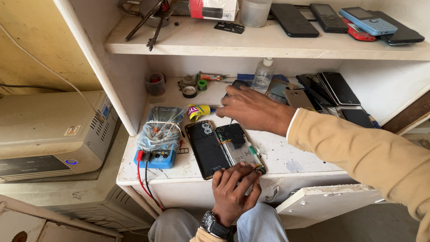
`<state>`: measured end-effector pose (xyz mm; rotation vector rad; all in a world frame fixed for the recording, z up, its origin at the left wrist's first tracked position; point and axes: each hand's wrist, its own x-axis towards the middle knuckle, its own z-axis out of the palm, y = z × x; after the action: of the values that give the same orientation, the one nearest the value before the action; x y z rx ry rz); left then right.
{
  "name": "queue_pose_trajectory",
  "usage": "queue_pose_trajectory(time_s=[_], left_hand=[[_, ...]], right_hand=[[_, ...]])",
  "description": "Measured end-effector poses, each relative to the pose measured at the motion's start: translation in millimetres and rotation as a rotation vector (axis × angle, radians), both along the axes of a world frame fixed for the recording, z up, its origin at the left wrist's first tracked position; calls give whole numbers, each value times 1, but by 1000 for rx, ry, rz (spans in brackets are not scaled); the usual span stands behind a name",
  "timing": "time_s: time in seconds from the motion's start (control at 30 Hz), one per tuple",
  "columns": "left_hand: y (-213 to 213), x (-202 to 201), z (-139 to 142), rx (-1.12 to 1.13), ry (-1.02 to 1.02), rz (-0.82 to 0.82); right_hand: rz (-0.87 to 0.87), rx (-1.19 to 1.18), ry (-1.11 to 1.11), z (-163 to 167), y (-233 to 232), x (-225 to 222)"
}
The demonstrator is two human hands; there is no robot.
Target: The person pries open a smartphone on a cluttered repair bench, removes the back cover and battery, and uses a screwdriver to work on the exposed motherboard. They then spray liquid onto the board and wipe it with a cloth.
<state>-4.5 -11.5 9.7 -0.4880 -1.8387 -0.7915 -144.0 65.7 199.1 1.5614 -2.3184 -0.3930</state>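
Note:
An opened smartphone (237,145) lies on the white bench with its inner board showing, beside its detached black back cover (207,148). My left hand (233,190) presses on the near end of the opened phone, fingers spread over its lower edge; a dark watch sits on that wrist. My right hand (251,108) reaches in from the right above the phone's top end, fingers closed around a thin screwdriver (231,120) whose tip points down at the phone. The tool's handle is mostly hidden in the hand.
A blue multimeter (157,139) wrapped in plastic with red and black leads sits at left. Tape rolls (190,91), a clear bottle (263,75) and several phones (331,89) fill the back. More phones (367,20) lie on the upper shelf. A grey appliance (49,134) stands at left.

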Motion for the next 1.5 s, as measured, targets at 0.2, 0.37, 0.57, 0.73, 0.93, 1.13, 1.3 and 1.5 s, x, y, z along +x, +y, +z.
queue_pose_trajectory(time_s=[0.2,0.37,0.57,0.73,0.93,1.13,1.3,1.5], left_hand=[[0,0,0,-5,8,3],[0,1,1,-4,1,0],[-1,2,0,-10,-12,-7],[-1,1,0,-14,-9,-2],[0,0,-2,-10,-7,6],[0,1,0,-7,-14,7],[-1,-1,5,-7,18,7],[0,1,2,2,-7,-1]], right_hand=[[-177,124,-34,-3,0,0],[-97,71,11,-3,3,-2],[14,-33,33,-11,5,0],[-154,117,72,-17,7,-2],[32,-44,106,-22,9,-2],[-237,157,62,-22,8,-4],[-20,-37,99,-19,5,0],[-239,153,69,-20,6,-5]])
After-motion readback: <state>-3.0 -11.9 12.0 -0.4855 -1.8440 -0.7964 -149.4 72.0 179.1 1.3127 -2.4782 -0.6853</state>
